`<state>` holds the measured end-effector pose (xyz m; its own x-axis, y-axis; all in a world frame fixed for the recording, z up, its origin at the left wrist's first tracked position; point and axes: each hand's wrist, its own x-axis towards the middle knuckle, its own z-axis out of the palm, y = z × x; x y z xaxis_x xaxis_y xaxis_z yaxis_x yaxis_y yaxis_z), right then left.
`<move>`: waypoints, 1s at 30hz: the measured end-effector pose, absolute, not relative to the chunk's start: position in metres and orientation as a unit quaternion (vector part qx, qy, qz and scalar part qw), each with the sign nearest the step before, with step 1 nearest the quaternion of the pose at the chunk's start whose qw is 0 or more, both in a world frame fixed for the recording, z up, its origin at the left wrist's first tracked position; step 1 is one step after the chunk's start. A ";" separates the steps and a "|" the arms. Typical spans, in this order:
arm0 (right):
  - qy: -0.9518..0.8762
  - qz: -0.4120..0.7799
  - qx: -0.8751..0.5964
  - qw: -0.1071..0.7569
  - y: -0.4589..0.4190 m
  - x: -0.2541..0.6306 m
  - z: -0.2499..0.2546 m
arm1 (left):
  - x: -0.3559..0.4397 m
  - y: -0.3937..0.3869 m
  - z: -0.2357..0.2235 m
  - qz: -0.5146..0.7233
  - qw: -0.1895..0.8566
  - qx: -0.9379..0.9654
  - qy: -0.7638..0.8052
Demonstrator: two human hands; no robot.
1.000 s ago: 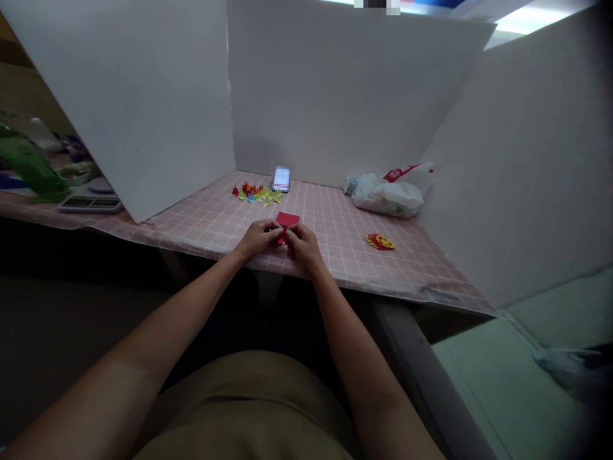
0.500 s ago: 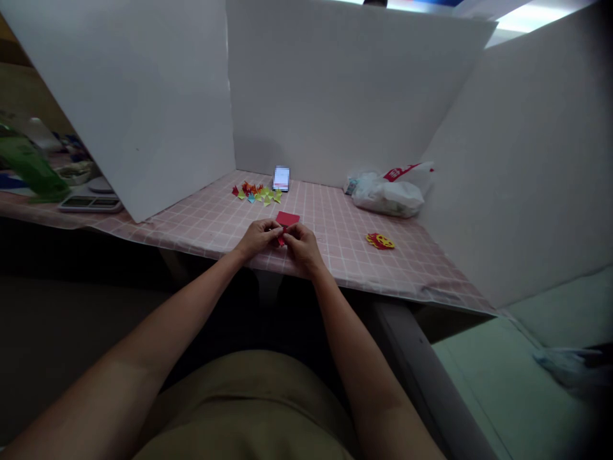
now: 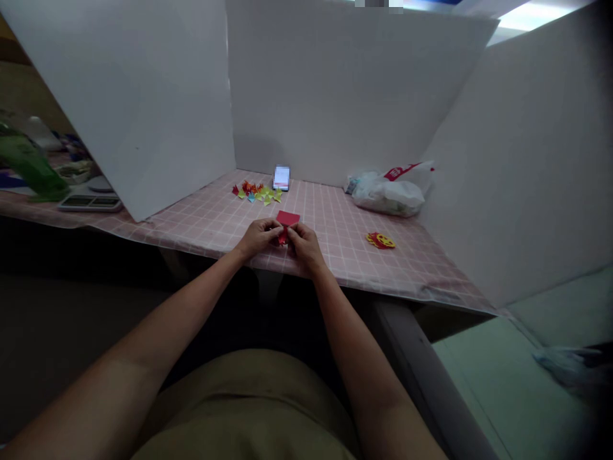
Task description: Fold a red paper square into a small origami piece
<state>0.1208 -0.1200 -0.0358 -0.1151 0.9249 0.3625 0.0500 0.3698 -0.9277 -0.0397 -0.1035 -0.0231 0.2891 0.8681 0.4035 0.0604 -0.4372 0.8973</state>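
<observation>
My left hand (image 3: 261, 237) and my right hand (image 3: 305, 245) meet near the table's front edge, thumbs and fingers pinched on a small piece of folded red paper (image 3: 283, 237). The fingers cover much of it, so its exact shape is hard to make out. Just beyond the fingertips lies a flat red paper rectangle (image 3: 288, 218) on the checked cloth. Farther back, to the left, sits a cluster of small folded paper figures (image 3: 261, 193) in red, orange, yellow and blue.
A lit phone (image 3: 281, 177) leans at the back. Yellow and red gear-like pieces (image 3: 380, 240) lie to the right, with a white plastic bag (image 3: 390, 193) behind them. White panels (image 3: 354, 89) enclose the pink checked table (image 3: 335, 255). A scale (image 3: 90, 202) stands outside at left.
My right fingers have shifted slightly on the folded red paper, and a little more of it shows between the hands. Everything else stays in place.
</observation>
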 end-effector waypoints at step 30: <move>-0.679 0.304 -0.429 0.513 -0.122 0.122 -0.030 | -0.039 -0.104 -0.023 0.471 0.389 0.711 0.347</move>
